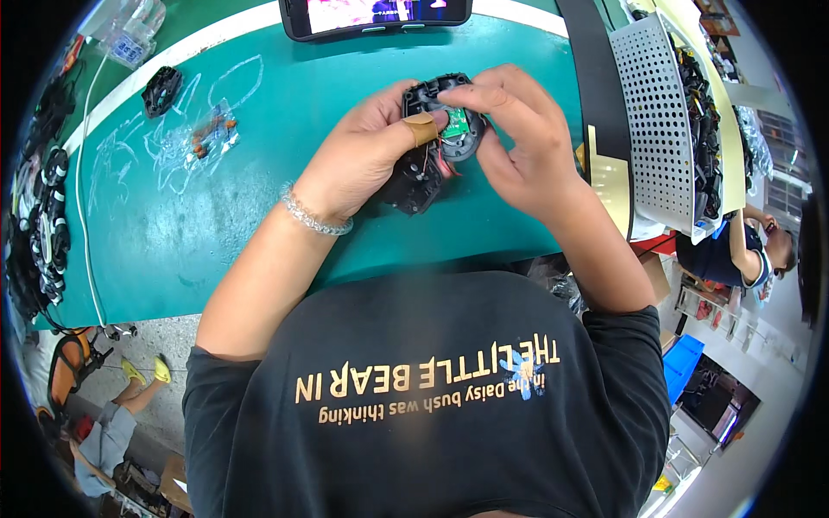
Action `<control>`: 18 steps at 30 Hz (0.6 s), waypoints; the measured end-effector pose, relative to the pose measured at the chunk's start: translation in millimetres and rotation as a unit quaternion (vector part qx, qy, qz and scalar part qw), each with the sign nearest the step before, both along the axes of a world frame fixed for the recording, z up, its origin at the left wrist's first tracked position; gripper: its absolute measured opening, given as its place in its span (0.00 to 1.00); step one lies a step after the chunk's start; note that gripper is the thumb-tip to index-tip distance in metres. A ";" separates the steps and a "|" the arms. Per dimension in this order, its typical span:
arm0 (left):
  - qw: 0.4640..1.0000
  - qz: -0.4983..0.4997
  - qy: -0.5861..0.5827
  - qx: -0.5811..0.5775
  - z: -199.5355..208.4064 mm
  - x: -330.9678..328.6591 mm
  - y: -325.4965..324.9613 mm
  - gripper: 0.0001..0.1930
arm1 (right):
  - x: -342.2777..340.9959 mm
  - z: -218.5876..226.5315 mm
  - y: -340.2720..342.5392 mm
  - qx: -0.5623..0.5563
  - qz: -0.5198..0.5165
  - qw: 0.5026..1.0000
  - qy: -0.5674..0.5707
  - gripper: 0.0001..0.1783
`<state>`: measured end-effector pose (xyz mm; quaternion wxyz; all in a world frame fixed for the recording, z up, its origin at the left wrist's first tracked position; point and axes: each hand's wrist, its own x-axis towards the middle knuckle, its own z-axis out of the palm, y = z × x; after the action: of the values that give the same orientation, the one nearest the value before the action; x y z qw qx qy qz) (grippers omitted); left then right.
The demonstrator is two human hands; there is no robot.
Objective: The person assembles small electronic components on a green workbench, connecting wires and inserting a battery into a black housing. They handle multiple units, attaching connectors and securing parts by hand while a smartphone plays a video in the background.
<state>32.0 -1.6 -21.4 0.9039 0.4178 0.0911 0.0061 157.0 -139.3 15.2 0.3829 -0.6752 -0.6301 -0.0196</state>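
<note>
Over the green table I hold a black plastic housing [414, 186] with a small green circuit board [455, 123] set in its upper part. Thin red wires [446, 165] run from beside the board to the lower black section. My left hand [371, 142] is closed around the housing's left side, its thumb, wrapped in a tan bandage or finger cover [420, 129], lying by the board. My right hand [524, 129] touches the upper right, its index fingertip over the top of the housing; whether it pinches a small part there cannot be made out.
A phone [376, 19] stands at the table's far edge. On the left lie a black plastic part [161, 91], a clear bag with small orange-brown parts [210, 138] and bundled black cables [39, 233]. A white perforated basket [654, 121] of black parts stands right. Other people are farther off.
</note>
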 end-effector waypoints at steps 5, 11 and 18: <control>0.992 0.038 0.009 0.118 2.2 -1.7 -2.2 0.13 | -13.0 -5.2 -10.1 -0.005 -0.032 0.902 0.430 0.19; 0.971 0.070 0.015 0.227 5.5 -4.1 -8.9 0.13 | -6.5 -15.3 -18.8 -0.040 -0.020 0.838 0.544 0.15; 0.960 0.076 0.028 0.268 9.9 -4.8 -10.0 0.11 | -7.5 -20.3 -24.2 -0.017 -0.039 0.828 0.559 0.12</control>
<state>27.2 -11.5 -11.6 0.7531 0.6363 0.1430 0.0867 149.5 -163.4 -5.1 0.6571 -0.6013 -0.2814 0.3572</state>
